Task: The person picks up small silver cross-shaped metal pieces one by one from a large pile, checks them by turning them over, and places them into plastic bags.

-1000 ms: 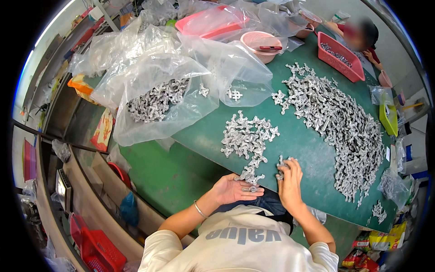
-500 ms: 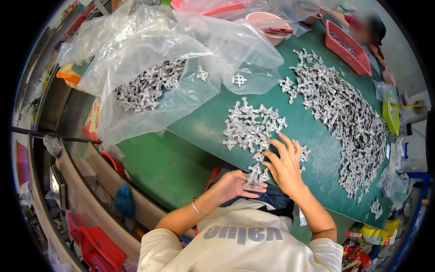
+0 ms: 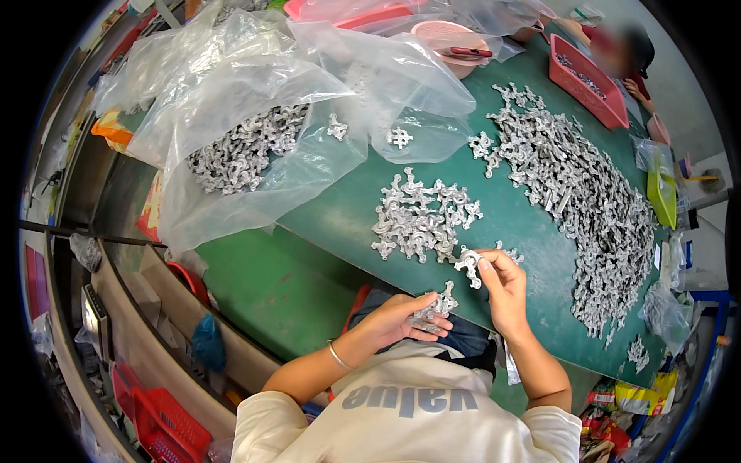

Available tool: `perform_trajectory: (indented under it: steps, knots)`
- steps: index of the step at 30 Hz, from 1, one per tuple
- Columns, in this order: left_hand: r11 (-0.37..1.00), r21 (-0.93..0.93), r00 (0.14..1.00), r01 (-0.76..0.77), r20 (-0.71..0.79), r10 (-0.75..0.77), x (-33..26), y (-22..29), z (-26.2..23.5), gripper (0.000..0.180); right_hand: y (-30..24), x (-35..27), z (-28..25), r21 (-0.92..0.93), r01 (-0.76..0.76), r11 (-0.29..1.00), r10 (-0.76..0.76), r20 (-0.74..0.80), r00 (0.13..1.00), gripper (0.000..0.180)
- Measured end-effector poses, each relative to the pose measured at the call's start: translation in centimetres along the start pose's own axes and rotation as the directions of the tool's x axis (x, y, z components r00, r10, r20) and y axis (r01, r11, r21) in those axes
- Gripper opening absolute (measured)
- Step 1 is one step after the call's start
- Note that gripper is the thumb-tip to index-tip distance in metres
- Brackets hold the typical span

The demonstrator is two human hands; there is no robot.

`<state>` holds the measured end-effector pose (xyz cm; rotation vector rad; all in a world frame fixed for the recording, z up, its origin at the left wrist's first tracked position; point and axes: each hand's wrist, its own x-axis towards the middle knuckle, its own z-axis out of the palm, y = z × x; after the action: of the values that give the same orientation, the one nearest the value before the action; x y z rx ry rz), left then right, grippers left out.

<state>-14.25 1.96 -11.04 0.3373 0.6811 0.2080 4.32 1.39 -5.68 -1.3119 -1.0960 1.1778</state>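
Note:
Small silver-grey metal castings with curved, branching arms lie all about the green table. Several of these castings [image 3: 436, 307] rest in my left hand [image 3: 401, 318], held under the thumb just off the table's near edge. My right hand [image 3: 505, 289] pinches one metal casting [image 3: 468, 266] between thumb and fingertips. That casting is above the near edge of a small pile of castings [image 3: 421, 216]. A few loose castings [image 3: 509, 251] lie behind my right fingers, partly hidden by them.
A long heap of castings [image 3: 579, 201] covers the table's right side. Clear plastic bags [image 3: 255, 185], one with castings inside, spread over the left. Pink basins [image 3: 451, 42] and a pink tray [image 3: 590, 81] stand at the back. Another person [image 3: 617, 50] is at the far right.
My right hand has drawn back from the small pile and now holds one casting between its fingertips. My left thumb has closed over the castings in the left hand.

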Motion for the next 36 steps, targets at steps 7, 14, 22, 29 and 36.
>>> perform_trajectory:
  steps: [7,14,22,29,36]
  knots:
    - [0.999,-0.035,1.0,0.028,-0.008,-0.029,0.3,-0.1,0.0,0.037,-1.8,-1.2,0.1,0.298,-0.123,0.947,0.099,0.095,0.991,0.015]
    - [0.999,-0.04,1.0,0.026,0.005,-0.025,0.3,-0.3,-0.1,0.034,-2.3,-1.9,0.0,-0.055,0.125,0.991,-0.12,0.092,0.989,0.01]
    - [0.983,-0.181,0.994,0.018,0.113,0.003,0.2,-0.4,0.0,0.048,1.4,-2.7,0.4,-0.638,0.601,0.481,-0.392,0.456,0.799,0.018]
    - [0.968,-0.247,0.997,0.038,0.072,-0.021,1.0,-1.1,0.3,0.044,2.6,-5.9,1.5,-0.541,0.498,0.678,-0.335,0.375,0.864,0.034]
    - [0.943,-0.332,1.0,0.019,0.003,-0.019,-0.1,-2.1,1.7,0.025,2.4,-7.4,2.0,-0.574,0.516,0.636,-0.283,0.449,0.848,0.045]
